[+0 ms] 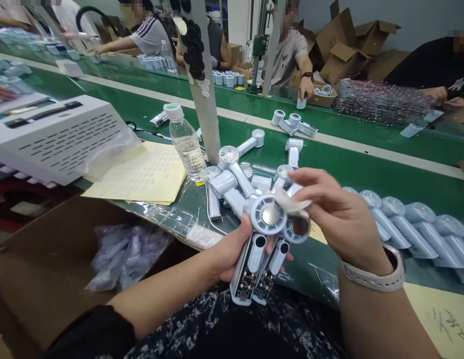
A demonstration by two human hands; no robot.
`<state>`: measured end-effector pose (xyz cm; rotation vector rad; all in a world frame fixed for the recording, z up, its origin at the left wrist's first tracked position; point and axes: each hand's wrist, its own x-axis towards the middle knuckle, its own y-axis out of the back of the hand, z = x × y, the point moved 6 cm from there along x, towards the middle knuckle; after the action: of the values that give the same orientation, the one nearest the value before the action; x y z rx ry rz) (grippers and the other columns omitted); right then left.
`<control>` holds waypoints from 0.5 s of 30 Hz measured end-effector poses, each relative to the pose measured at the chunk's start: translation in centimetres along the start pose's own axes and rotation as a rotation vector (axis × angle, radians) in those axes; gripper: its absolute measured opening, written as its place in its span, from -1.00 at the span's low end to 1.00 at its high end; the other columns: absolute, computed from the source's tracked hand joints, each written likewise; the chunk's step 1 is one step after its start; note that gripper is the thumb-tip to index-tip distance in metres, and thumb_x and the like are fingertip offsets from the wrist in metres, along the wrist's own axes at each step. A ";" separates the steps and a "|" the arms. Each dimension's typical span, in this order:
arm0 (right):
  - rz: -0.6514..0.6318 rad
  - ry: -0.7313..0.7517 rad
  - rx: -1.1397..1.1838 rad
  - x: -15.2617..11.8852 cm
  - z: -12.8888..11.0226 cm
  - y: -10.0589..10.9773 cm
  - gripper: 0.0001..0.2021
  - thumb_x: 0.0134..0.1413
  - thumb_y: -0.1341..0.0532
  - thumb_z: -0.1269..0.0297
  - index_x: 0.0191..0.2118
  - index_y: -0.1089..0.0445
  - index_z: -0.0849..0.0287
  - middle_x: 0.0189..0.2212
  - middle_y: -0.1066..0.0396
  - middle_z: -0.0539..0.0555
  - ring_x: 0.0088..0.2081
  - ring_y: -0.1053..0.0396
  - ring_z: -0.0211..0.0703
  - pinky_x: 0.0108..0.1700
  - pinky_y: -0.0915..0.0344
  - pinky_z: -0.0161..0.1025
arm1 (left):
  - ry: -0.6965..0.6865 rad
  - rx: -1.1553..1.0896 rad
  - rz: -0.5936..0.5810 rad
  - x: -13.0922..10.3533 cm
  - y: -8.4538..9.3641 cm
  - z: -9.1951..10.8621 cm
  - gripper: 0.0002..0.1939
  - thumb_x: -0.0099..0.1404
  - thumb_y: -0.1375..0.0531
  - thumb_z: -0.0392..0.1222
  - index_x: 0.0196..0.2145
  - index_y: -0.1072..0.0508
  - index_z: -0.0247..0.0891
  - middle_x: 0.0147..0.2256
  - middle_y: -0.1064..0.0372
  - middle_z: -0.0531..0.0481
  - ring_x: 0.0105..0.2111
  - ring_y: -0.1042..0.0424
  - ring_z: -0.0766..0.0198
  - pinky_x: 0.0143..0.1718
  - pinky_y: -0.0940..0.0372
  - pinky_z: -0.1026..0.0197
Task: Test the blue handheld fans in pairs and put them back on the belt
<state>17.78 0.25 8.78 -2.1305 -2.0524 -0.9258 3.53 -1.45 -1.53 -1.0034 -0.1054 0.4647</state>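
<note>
My left hand (232, 249) is closed around two light-blue handheld fan bodies (269, 215), held side by side. Their handles point down toward my lap and lie open, with circuit boards (247, 285) showing inside. Each round head faces up, and the nearer one has a shiny metal disc at its centre. My right hand (340, 214) pinches a crumpled white wipe (290, 202) just above the heads; it is slightly blurred. Behind them several more fan bodies (241, 179) lie in a loose pile on the green bench.
A water bottle (187, 144) stands by a metal post (205, 109), beside yellow sticker sheets (142, 174). At right, fan bodies (419, 224) lie in a row. A grey vented box (67, 134) is at left, above a carton holding bagged parts (127, 254). Co-workers sit across the conveyor (329, 144).
</note>
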 end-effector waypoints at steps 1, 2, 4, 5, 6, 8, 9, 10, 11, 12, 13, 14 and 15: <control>-0.137 -0.037 0.077 0.2 -0.3 -0.6 -0.88 0.22 -0.25 0.19 -0.22 -0.56 -0.02 0.10 -0.42 0.09 0.16 -0.35 0.06 0.09 -0.37 0.00 | 0.046 0.008 -0.033 0.1 -0.3 -0.4 -0.27 -0.02 -0.18 0.52 -0.47 -0.44 -0.33 -0.30 -0.55 -0.21 -0.31 -0.55 0.19 -0.28 -0.43 0.27; -0.251 -0.092 0.159 0.3 -0.4 -1.1 -0.82 0.19 -0.28 0.13 -0.13 -0.55 -0.04 0.12 -0.42 0.10 0.16 -0.36 0.06 0.08 -0.38 -0.01 | 0.079 0.013 -0.062 0.2 -0.6 -0.7 -0.27 -0.03 -0.18 0.52 -0.47 -0.44 -0.34 -0.32 -0.54 -0.20 -0.32 -0.55 0.19 -0.32 -0.43 0.28; -0.418 -0.226 0.317 0.5 0.1 -1.8 -0.54 0.06 -0.35 0.03 0.10 -0.44 -0.05 0.13 -0.42 0.13 0.14 -0.39 0.09 0.02 -0.43 -0.03 | 0.112 0.027 -0.100 0.3 -0.9 -1.1 -0.27 -0.02 -0.18 0.51 -0.47 -0.45 -0.35 -0.35 -0.53 -0.19 -0.32 -0.55 0.17 -0.39 -0.41 0.29; -0.491 -0.283 0.355 0.6 0.4 -2.1 -0.41 -0.02 -0.39 0.04 0.17 -0.39 -0.04 0.12 -0.44 0.14 0.13 -0.40 0.11 -0.03 -0.45 -0.04 | 0.120 0.039 -0.111 0.3 -0.9 -1.2 -0.27 -0.02 -0.19 0.50 -0.47 -0.46 -0.35 -0.35 -0.52 -0.18 -0.32 -0.55 0.15 -0.41 -0.41 0.29; -0.561 -0.317 0.351 0.6 0.7 -2.3 -0.35 -0.08 -0.43 0.09 0.19 -0.37 -0.03 0.11 -0.45 0.14 0.11 -0.42 0.11 -0.05 -0.45 -0.06 | 0.126 0.055 -0.115 0.3 -0.9 -1.3 -0.28 -0.01 -0.20 0.49 -0.46 -0.46 -0.35 -0.34 -0.52 -0.19 -0.32 -0.55 0.14 -0.41 -0.41 0.28; -0.684 -0.311 0.263 0.7 1.1 -2.7 -0.40 -0.14 -0.45 0.22 0.12 -0.45 0.00 0.07 -0.48 0.11 0.09 -0.43 0.11 -0.03 -0.43 -0.09 | 0.129 0.084 -0.114 0.2 -0.8 -1.4 -0.31 0.02 -0.22 0.46 -0.46 -0.48 -0.36 -0.32 -0.53 -0.20 -0.32 -0.55 0.13 -0.40 -0.41 0.26; -0.719 -0.288 0.219 0.7 1.1 -2.9 -0.45 -0.14 -0.44 0.28 0.07 -0.49 0.00 0.06 -0.49 0.09 0.06 -0.45 0.09 -0.02 -0.42 -0.11 | 0.126 0.093 -0.107 0.2 -0.7 -1.3 -0.32 0.03 -0.23 0.44 -0.45 -0.49 -0.37 -0.32 -0.53 -0.20 -0.32 -0.55 0.14 -0.39 -0.41 0.25; -0.728 -0.268 0.194 0.8 1.1 -3.1 -0.50 -0.13 -0.42 0.31 0.04 -0.51 0.00 0.03 -0.50 0.06 0.01 -0.47 0.05 -0.03 -0.42 -0.14 | 0.116 0.095 -0.091 0.2 -0.5 -1.2 -0.33 0.06 -0.22 0.42 -0.45 -0.49 -0.37 -0.34 -0.53 -0.19 -0.32 -0.54 0.14 -0.37 -0.41 0.24; -0.715 -0.256 0.188 0.9 1.1 -3.3 -0.53 -0.11 -0.41 0.33 0.01 -0.52 0.00 -0.01 -0.51 0.04 -0.05 -0.49 0.01 -0.07 -0.43 -0.18 | 0.106 0.094 -0.069 0.2 -0.3 -1.1 -0.34 0.08 -0.21 0.42 -0.45 -0.50 -0.37 -0.37 -0.52 -0.17 -0.34 -0.54 0.16 -0.36 -0.41 0.24; -0.694 -0.252 0.193 0.9 1.0 -3.6 -0.57 -0.09 -0.39 0.33 -0.02 -0.52 0.00 -0.07 -0.51 0.02 -0.11 -0.50 -0.03 -0.13 -0.43 -0.22 | 0.097 0.092 -0.048 0.2 -0.2 -1.0 -0.34 0.11 -0.19 0.41 -0.45 -0.50 -0.37 -0.40 -0.52 -0.16 -0.36 -0.54 0.18 -0.36 -0.41 0.25; -0.674 -0.250 0.195 0.9 0.9 -3.9 -0.61 -0.07 -0.39 0.32 -0.04 -0.52 0.01 -0.11 -0.51 0.01 -0.16 -0.49 -0.07 -0.18 -0.43 -0.25 | 0.096 0.089 -0.030 0.1 -0.1 -1.0 -0.34 0.13 -0.17 0.41 -0.45 -0.49 -0.37 -0.43 -0.51 -0.15 -0.39 -0.53 0.19 -0.37 -0.41 0.25; -0.650 -0.244 0.188 0.9 0.8 -4.2 -0.66 -0.05 -0.38 0.31 -0.07 -0.52 0.02 -0.15 -0.50 0.00 -0.20 -0.48 -0.10 -0.21 -0.41 -0.27 | 0.097 0.086 -0.014 0.0 0.1 -1.0 -0.33 0.15 -0.15 0.42 -0.46 -0.49 -0.37 -0.44 -0.51 -0.15 -0.40 -0.53 0.20 -0.38 -0.42 0.26; -0.626 -0.234 0.170 0.9 0.6 -4.5 -0.72 -0.01 -0.36 0.28 -0.11 -0.52 0.03 -0.17 -0.50 0.00 -0.22 -0.47 -0.12 -0.22 -0.40 -0.28 | 0.099 0.080 -0.005 0.0 0.2 -1.0 -0.32 0.16 -0.13 0.42 -0.47 -0.48 -0.37 -0.45 -0.50 -0.15 -0.39 -0.54 0.19 -0.38 -0.42 0.26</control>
<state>13.77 1.87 7.05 -1.5888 -2.8731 -0.5128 3.71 -2.16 -2.24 -0.9459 -0.0007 0.4110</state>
